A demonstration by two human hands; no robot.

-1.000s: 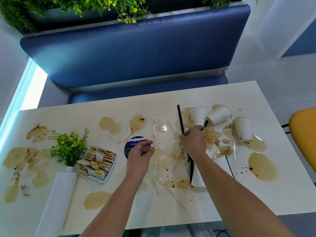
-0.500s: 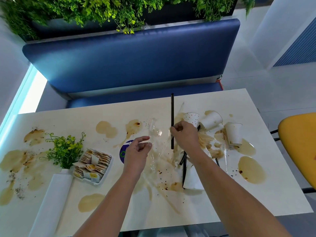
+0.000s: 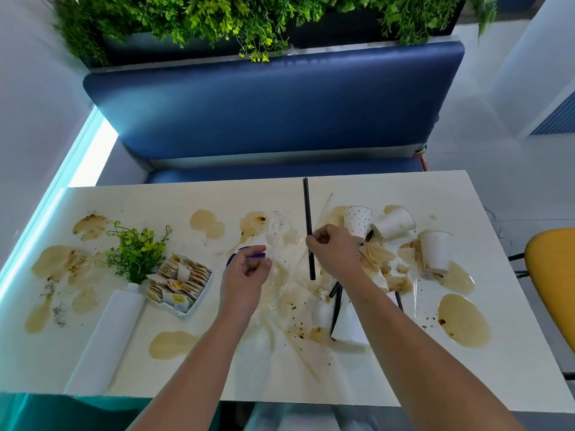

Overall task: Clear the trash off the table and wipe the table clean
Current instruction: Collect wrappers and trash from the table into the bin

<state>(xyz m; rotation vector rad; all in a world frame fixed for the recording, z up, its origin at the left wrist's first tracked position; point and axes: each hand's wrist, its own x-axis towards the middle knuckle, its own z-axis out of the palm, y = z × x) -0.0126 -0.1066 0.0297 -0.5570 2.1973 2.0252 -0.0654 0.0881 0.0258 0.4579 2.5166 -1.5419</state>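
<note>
Pinching black straw (image 3: 308,219), right hand (image 3: 334,251), clear wrap (image 3: 275,227) in left hand (image 3: 245,275), cups (image 3: 395,223), spills (image 3: 463,321)

- straw (image 3: 308,213): black
- cup (image 3: 357,220): white, small dots
- table (image 3: 404,189): cream, with brown stains (image 3: 463,321)
- film (image 3: 275,227): clear, brown specks
- bench (image 3: 280,113): dark blue
- chair (image 3: 553,275): yellow
- vase (image 3: 105,340): white
- plant (image 3: 137,250): green, yellow blooms

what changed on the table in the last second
The right hand, pinching the black straw throughout, lifted it and swung it from tilted to nearly upright. The left hand still pinches the clear plastic film; paper cups and spills stayed put.
</note>
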